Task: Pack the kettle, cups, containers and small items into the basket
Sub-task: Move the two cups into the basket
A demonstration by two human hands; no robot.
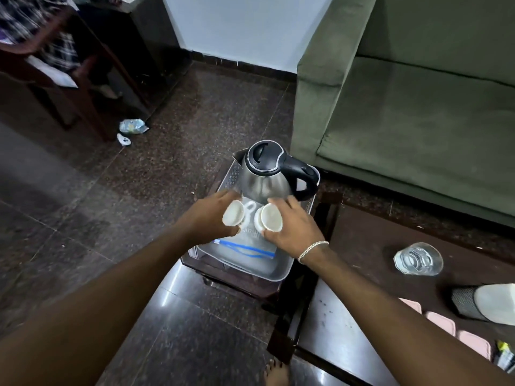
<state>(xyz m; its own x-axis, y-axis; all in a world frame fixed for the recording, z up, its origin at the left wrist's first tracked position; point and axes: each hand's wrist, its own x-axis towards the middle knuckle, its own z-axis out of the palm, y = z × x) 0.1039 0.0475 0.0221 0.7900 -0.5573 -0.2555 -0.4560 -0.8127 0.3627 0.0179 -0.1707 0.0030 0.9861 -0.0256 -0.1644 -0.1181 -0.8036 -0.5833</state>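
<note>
A grey plastic basket (274, 273) sits on a small dark stool. A steel kettle (264, 183) with a black lid and handle stands at the basket's far end. My left hand (211, 215) holds a white cup (233, 213) and my right hand (292, 227) holds another white cup (270, 217). Both cups are just above the basket's middle, in front of the kettle, handles facing each other. A clear bag with a blue zip strip (245, 249) lies on the basket's floor below my hands.
A dark low table (376, 246) at right carries a clear glass (418, 259), a tipped white container with a ribbed black end (485, 303) and pink items (443, 324). A green sofa (418, 107) stands behind. A wooden chair (69, 65) and litter (132, 126) are at left.
</note>
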